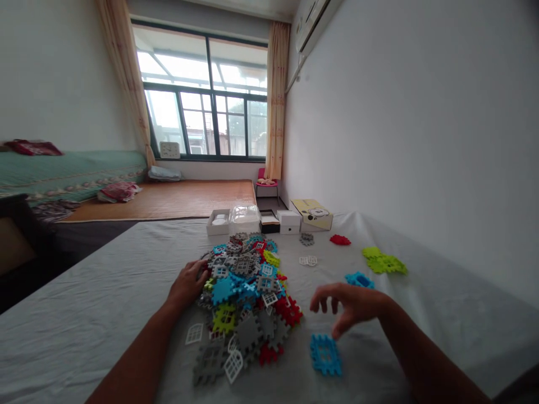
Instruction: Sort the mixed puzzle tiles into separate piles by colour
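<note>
A heap of interlocking plastic tiles (248,289) in grey, blue, red, green and white lies on a grey sheet (105,314). My left hand (188,284) rests against the heap's left edge, fingers curled into the pieces; what they grip is hidden. Over the sheet to the right of the heap hovers my right hand (347,306), its fingers spread and holding nothing. Just below it lies a single blue tile (325,354). Another blue piece (359,279) sits just beyond that hand.
Joined green tiles (384,261), a red tile (339,240), a grey tile (307,239) and white pieces (308,260) lie scattered at the right. Small boxes (269,220) line the far edge. A white wall runs along the right; a bed (71,174) stands at left.
</note>
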`<state>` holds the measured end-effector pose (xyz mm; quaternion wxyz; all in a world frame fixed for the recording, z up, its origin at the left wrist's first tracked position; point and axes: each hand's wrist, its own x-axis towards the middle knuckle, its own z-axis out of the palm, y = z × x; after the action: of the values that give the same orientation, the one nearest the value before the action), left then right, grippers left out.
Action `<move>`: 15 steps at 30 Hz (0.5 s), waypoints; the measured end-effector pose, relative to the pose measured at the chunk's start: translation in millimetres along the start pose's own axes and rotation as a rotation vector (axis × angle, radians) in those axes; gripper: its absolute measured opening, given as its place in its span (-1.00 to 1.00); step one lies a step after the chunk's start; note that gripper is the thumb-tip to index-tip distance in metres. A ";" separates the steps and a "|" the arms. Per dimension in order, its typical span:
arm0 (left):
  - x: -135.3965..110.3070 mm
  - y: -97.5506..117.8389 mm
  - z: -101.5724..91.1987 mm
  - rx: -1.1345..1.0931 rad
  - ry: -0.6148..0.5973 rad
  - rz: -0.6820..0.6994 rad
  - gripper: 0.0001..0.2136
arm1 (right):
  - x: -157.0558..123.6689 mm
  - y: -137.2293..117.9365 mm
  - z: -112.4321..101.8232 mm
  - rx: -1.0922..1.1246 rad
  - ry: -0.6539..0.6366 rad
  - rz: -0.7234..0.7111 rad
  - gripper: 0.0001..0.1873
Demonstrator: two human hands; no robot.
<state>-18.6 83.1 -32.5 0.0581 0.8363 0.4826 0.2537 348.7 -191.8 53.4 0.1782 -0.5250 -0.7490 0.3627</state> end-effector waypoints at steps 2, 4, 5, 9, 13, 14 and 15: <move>0.4 -1.1 0.8 0.001 0.005 0.002 -0.61 | -6.3 -19.9 18.4 -0.134 -0.029 -0.024 -0.34; 1.0 -2.3 2.0 0.006 0.007 0.004 -0.60 | -12.4 -32.1 35.4 -0.225 0.021 -0.014 -0.32; 1.4 -2.8 2.7 0.008 0.006 0.005 -0.59 | -15.1 -34.8 41.7 -0.247 0.045 0.002 -0.34; 1.9 -3.3 4.1 0.008 0.008 0.005 -0.57 | -22.2 -17.3 40.5 -0.257 0.133 0.053 -0.42; 0.9 -1.7 2.6 0.004 0.024 0.006 -0.59 | -27.4 37.4 6.3 -0.494 0.548 0.266 -0.47; 0.6 -1.2 2.1 0.003 0.025 0.007 -0.60 | -29.4 52.2 -2.4 -0.569 0.645 0.329 -0.48; 0.2 -0.8 1.5 0.002 0.026 0.007 -0.60 | -31.9 65.9 -9.9 -0.629 0.718 0.382 -0.49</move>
<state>-18.4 84.0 -34.0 0.0502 0.8346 0.4807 0.2642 410.7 -205.2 15.5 0.1881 -0.7722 -0.6042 -0.0571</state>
